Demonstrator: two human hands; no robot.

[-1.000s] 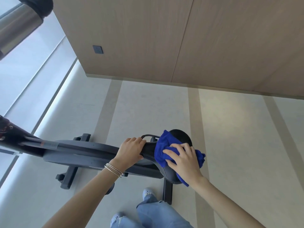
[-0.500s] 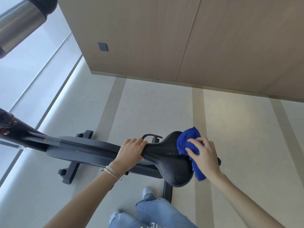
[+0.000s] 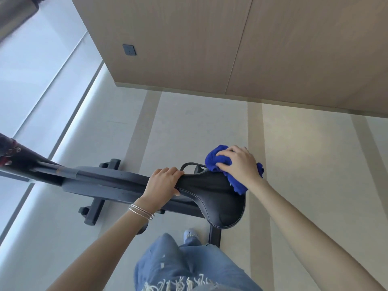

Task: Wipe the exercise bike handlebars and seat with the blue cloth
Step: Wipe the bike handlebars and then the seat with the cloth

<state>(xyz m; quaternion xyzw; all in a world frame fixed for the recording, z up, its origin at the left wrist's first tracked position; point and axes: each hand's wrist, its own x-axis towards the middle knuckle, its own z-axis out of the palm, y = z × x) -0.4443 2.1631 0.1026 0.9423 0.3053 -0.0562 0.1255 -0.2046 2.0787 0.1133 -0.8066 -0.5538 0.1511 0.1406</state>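
The black bike seat (image 3: pixel 218 200) sits at centre, its wide end near me and its narrow nose pointing left. My left hand (image 3: pixel 162 182) grips the nose, fingers curled over its far side. The bunched blue cloth (image 3: pixel 216 162) lies on the seat's far right edge under my right hand (image 3: pixel 237 164), whose fingers curl over it and press it down. A tail of cloth hangs by my right wrist. The dark bike frame (image 3: pixel 100 181) runs left from the seat. A grey handlebar end (image 3: pixel 14 11) shows blurred at top left.
The bike's black floor stands (image 3: pixel 94 208) rest on pale tiled floor. A wood-panelled wall (image 3: pixel 231 49) with a dark socket (image 3: pixel 129 49) rises behind. A bright window (image 3: pixel 31 70) fills the left. My jeans (image 3: pixel 189 267) and a shoe (image 3: pixel 190 235) are below the seat.
My right hand slid the blue cloth from the seat's middle to its right side, then up onto the far right edge. My left hand stayed on the nose.
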